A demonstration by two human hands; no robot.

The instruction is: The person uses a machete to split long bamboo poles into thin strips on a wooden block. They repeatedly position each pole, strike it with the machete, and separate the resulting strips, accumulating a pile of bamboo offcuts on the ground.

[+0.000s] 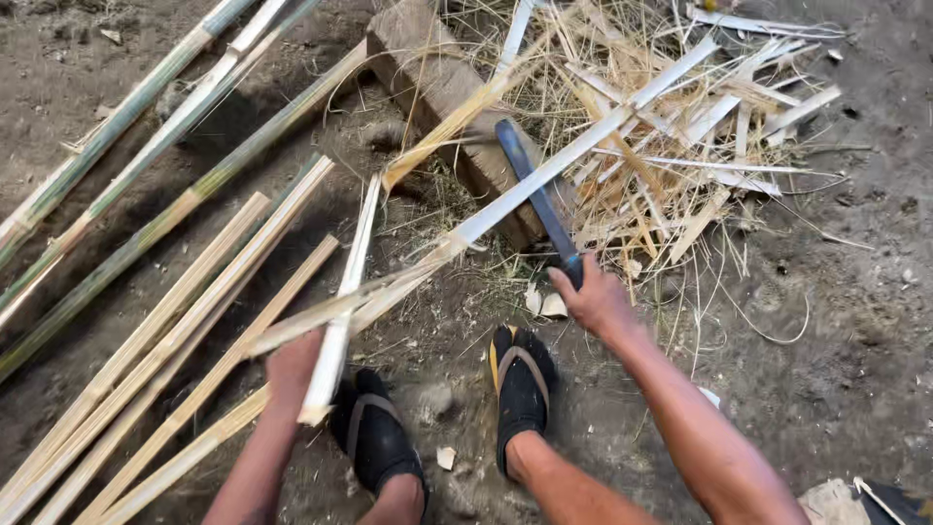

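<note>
Two bare hands work over a wooden block (457, 107) that lies on the dirt ground (855, 321), and everything else is placed from it. Below the block and slightly to its right, the right hand (595, 299) is closed around the handle of a long dark-bladed knife (535, 194), whose blade slants up across the block's near end. Below the block and to its left, the left hand (292, 367) is wrapped around a pale split bamboo strip (342, 301), which runs from the hand up towards the block's left edge. A longer bamboo strip (544, 170) crosses the block diagonally, passing over the knife blade. Right of the block spreads a heap of pale shavings and thin slivers (700, 126). Left of the block lie green bamboo poles (146, 126) and, nearer the person, a row of split slats (165, 360). Both feet in dark sandals (520, 384) stand on the ground below the block.
</note>
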